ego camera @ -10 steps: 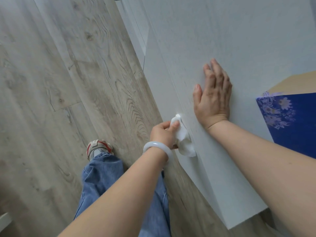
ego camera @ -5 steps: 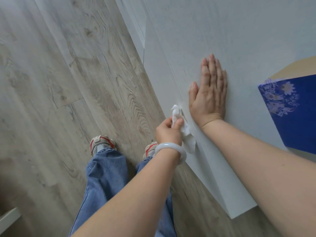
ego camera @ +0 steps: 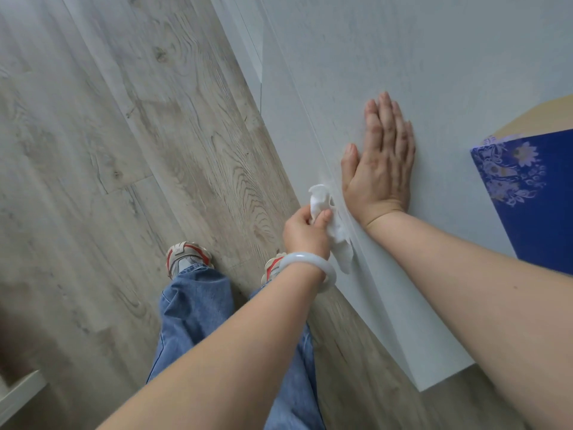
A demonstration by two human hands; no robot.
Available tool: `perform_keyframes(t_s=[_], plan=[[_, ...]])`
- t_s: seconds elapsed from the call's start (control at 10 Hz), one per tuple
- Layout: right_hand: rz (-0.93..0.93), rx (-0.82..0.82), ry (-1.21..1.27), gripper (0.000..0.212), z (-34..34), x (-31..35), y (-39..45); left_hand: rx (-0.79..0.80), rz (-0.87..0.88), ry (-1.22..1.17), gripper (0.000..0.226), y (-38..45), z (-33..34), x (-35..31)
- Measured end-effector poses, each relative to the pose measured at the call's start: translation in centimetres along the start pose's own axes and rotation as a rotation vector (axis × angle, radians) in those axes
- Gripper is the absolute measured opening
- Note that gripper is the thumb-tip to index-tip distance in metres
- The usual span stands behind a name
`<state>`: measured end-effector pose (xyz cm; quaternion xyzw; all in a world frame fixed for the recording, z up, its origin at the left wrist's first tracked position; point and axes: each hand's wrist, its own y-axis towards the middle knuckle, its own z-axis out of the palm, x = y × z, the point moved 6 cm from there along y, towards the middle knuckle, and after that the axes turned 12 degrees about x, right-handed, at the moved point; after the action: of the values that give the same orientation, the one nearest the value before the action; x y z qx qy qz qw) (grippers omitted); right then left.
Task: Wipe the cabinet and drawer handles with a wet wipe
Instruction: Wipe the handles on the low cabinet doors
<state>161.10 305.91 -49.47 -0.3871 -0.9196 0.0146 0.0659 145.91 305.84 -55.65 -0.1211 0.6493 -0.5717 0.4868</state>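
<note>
Centre frame: my left hand pinches wet wipe on cabinet edge | right hand flat, fingers straight | handle hidden; progress I judge mid-wipe, others unseen.

Left of the white cabinet, bare wood floor leaves wide passage. The right hand lies flat on the cabinet top, blocking it beside the front edge. Farther right, a blue box closes that side.
</note>
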Motion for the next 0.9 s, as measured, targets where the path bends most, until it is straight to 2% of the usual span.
perform_keyframes(t_s=[0.2, 0.3, 0.4, 0.5, 0.6, 0.7, 0.8, 0.9], plan=[[0.003, -0.003, -0.002, 0.063, 0.0, -0.1, -0.1, 0.029, 0.051, 0.071, 0.013, 1.6, -0.8, -2.9], [0.006, -0.007, -0.006, 0.063, -0.1, 0.0, -0.1, 0.009, 0.011, 0.059, 0.018, 0.6, 0.0, -1.2], [0.006, -0.005, -0.002, 0.064, -0.1, -0.1, -0.1, 0.066, -0.054, 0.073, 0.017, -0.7, 1.1, 1.5], [0.006, -0.005, -0.006, 0.063, -0.1, -0.1, -0.1, 0.060, -0.061, 0.055, 0.021, 0.0, 0.6, 0.7], [0.006, 0.005, -0.011, 0.063, 0.0, -0.1, 0.0, 0.004, 0.027, 0.023, 0.023, 1.1, -0.4, -1.6], [0.009, 0.003, -0.009, 0.064, -0.1, -0.1, -0.1, -0.003, 0.032, 0.034, 0.015, 0.5, 0.1, -1.0], [0.008, -0.005, -0.002, 0.063, -0.1, -0.1, -0.1, 0.068, -0.073, 0.045, 0.018, -0.7, 1.2, 2.1], [0.004, -0.007, 0.006, 0.063, -0.1, -0.1, -0.1, 0.071, -0.061, 0.011, 0.012, -0.5, 0.8, 1.0]])
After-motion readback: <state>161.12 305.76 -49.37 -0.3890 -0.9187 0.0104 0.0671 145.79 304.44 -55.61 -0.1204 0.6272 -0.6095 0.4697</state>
